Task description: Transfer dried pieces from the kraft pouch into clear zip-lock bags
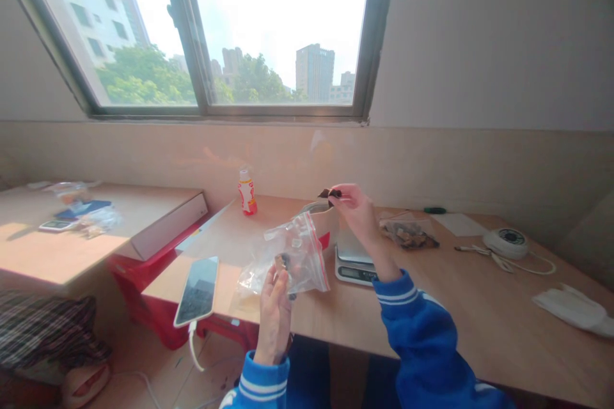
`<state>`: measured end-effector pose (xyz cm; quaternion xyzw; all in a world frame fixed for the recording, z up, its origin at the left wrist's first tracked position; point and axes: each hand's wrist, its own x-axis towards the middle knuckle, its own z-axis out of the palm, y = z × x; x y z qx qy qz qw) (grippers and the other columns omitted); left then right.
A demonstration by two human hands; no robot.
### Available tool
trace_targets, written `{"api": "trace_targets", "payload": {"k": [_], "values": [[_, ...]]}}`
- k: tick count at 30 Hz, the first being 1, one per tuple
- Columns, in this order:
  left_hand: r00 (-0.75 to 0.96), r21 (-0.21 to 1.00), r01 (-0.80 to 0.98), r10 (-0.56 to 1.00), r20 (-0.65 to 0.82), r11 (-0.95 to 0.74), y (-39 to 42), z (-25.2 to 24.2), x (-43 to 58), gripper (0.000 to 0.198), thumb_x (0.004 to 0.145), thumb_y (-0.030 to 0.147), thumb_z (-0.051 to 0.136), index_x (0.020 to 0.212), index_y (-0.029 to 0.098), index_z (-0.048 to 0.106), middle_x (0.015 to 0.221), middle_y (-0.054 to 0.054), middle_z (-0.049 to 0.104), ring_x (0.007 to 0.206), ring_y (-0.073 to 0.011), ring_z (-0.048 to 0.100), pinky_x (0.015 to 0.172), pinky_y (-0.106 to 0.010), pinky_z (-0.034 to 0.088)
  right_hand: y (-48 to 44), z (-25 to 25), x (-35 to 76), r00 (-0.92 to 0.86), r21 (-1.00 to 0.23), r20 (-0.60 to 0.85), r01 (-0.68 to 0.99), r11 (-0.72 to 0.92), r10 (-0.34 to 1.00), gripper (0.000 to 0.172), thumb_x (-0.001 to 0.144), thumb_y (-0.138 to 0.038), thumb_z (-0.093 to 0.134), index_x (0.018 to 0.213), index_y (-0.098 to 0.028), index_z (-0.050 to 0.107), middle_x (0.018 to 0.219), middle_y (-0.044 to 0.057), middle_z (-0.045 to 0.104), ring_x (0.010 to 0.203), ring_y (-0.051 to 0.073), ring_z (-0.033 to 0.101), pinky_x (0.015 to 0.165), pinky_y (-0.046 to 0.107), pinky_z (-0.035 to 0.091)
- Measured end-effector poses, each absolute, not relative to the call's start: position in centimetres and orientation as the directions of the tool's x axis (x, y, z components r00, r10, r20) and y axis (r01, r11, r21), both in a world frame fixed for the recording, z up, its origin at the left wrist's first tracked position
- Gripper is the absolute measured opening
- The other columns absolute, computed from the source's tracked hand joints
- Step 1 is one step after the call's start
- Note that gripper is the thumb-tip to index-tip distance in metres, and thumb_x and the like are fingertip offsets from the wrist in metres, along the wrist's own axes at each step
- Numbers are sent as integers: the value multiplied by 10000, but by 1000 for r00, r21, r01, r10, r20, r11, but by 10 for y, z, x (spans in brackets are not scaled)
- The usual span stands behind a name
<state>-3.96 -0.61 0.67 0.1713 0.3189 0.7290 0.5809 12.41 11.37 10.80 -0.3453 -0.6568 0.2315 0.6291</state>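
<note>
My left hand (275, 313) is closed at the near side of a clear zip bag (304, 259) with a red strip along its mouth. A small dark brown dried piece (283, 261) shows at its fingertips; whether it lies inside the bag or in front of it I cannot tell. My right hand (357, 214), raised higher, pinches a dark, shrivelled dried piece (330, 195) between thumb and fingers. Below it stands a pale bag with a red patch (326, 236), partly hidden by the zip bag. A digital scale (354, 273) lies under my right forearm.
A phone (196, 291) with a white cable sits at the table's left edge. Behind stands a red-and-white bottle (247, 193). To the right are a bag of dried pieces (409, 233), paper (459, 225), a round white device (506, 243) and white tissue (573, 307).
</note>
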Motion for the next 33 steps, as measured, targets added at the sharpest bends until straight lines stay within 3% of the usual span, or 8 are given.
{"api": "trace_targets", "payload": {"k": [5,12,18,20,23,26,29,33], "values": [[-221,618,-779,969,-115,-105,-9,10,-38,368,736,352,690,1081,225,660,1188,-50,652,1122,-247,595,988,-408,438,120,99,112,-121,-653,695,307,693,709,171,832,-340,597,929,-201,612,947,50,685,870,185,634,803,325,496],[-158,493,-866,981,-113,-83,-9,7,-39,314,740,243,574,1030,194,680,1169,-77,669,1226,-296,521,1063,-485,349,114,89,124,-204,-599,719,305,741,665,156,859,-237,536,1007,-204,567,987,45,655,938,184,613,858,326,470],[-150,503,-859,986,-71,-95,-10,6,-37,378,681,173,557,1039,208,675,1158,-59,671,1231,-310,517,1083,-512,314,112,88,127,-381,-434,701,442,785,603,162,906,-245,468,906,-214,627,1030,65,662,1081,216,565,970,396,411],[-155,521,-847,987,-52,-106,-10,6,-37,400,676,164,559,1056,220,669,1164,-50,668,1231,-308,517,1084,-513,315,108,88,126,-361,-404,719,478,780,594,179,908,-257,467,941,-223,640,1083,70,650,1125,223,536,1002,417,382],[-160,551,-826,987,-30,-118,-10,4,-37,423,688,164,583,1100,233,654,1170,-46,665,1220,-296,528,1084,-504,326,96,89,126,-212,-466,778,437,769,591,202,898,-224,449,992,-222,628,1092,72,630,1083,213,539,987,406,390],[-170,590,-796,986,-6,-133,-10,4,-36,440,695,175,623,1129,240,644,1177,-48,665,1209,-283,538,1086,-478,340,80,88,128,-122,-648,698,311,695,705,195,869,-191,427,833,-207,619,868,44,639,878,189,585,834,341,463],[-169,627,-766,986,14,-140,-10,5,-33,446,700,202,664,1143,246,644,1196,-52,658,1215,-280,533,1082,-455,356,67,84,131,-283,-812,495,186,554,821,170,854,-221,461,783,-194,613,764,12,633,744,165,594,715,291,484],[-156,670,-732,988,17,-127,-10,4,-28,461,731,236,694,1187,260,623,1274,-51,616,1250,-261,502,1073,-408,370,58,76,132,-536,-931,231,119,344,812,225,872,-368,521,890,-173,633,750,15,653,689,170,619,654,293,510]]}}
